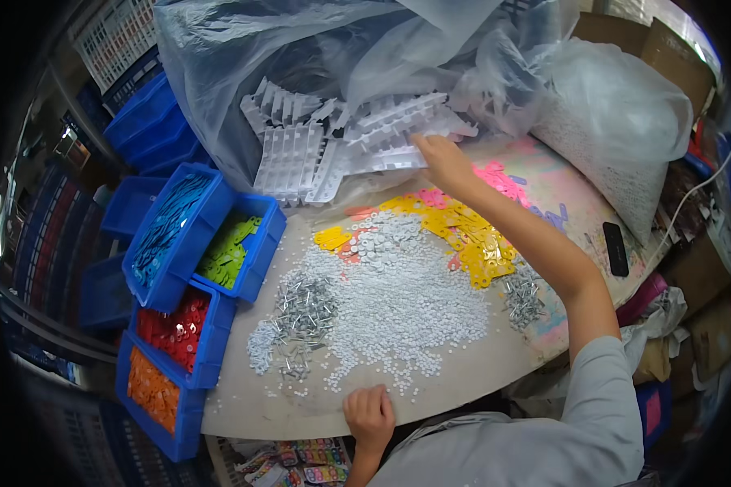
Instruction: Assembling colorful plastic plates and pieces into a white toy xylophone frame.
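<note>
My right hand [445,162] reaches to the far side of the table, its fingers closed on the edge of a white moulded plastic tray [398,130]. More white compartment trays [288,158] lie heaped beside it, partly inside a large clear plastic bag [219,73]. At the near table edge rests my left hand [369,412], fingers curled in, with nothing visible in it. Between the hands spreads a wide heap of small white beads [406,300]. Metal pins [304,308] lie left of the heap, and flat yellow plastic pieces [471,239] lie beyond it on the right.
Blue bins on the left hold blue [170,219], green [229,252], red [175,329] and orange pieces [153,388]. Pink pieces [499,183], more pins [524,300] and a black phone-like object [615,249] lie to the right. A full clear sack [617,122] stands at the back right.
</note>
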A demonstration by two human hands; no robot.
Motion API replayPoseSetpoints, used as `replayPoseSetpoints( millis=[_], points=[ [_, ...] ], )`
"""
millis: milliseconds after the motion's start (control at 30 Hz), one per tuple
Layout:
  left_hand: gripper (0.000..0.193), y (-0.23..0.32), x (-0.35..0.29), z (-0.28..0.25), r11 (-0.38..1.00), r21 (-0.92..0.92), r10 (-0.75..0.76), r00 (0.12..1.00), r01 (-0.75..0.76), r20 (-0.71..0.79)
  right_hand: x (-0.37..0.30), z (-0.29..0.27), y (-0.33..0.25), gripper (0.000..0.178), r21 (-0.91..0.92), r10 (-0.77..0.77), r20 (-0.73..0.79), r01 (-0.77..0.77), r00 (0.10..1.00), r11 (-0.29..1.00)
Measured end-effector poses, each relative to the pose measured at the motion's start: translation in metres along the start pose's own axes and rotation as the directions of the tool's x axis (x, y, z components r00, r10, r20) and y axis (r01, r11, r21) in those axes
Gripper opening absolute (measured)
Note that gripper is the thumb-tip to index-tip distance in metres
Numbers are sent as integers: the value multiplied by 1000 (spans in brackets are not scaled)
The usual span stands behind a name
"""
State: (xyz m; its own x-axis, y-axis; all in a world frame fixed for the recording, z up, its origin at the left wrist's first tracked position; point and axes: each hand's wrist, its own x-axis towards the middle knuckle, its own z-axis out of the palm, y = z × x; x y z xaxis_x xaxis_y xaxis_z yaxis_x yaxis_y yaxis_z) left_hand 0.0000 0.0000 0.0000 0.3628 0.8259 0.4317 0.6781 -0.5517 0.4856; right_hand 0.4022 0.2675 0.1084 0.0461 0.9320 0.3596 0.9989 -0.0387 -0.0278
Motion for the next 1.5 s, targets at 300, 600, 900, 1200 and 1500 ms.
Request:
replayPoseSetpoints(
  millis=[300,600,900,1200,1500],
  points=[
    [14,5,4,-6,988,-138,-75,996,67,-51,-48,-69,-29,27,677,324,-281,-53,903,734],
    [52,8,4,-16,773,-630,-210,966,70,-151,-146,-55,-60,34,862,-77,380,-322,922,392],
    [73,31,-9,-12,937,-270,308,889,-221,339,-202,-1,-144,24,809,-179,222,-78,958,583],
    [70,34,-3,-8,951,-267,238,918,-153,319,-250,-32,-111,15,585,71,-172,44,983,810],
    [69,41,22,-12,923,-382,185,914,-36,361,-310,-63,-45,9,265,166,64,-177,984,948]
  ],
)
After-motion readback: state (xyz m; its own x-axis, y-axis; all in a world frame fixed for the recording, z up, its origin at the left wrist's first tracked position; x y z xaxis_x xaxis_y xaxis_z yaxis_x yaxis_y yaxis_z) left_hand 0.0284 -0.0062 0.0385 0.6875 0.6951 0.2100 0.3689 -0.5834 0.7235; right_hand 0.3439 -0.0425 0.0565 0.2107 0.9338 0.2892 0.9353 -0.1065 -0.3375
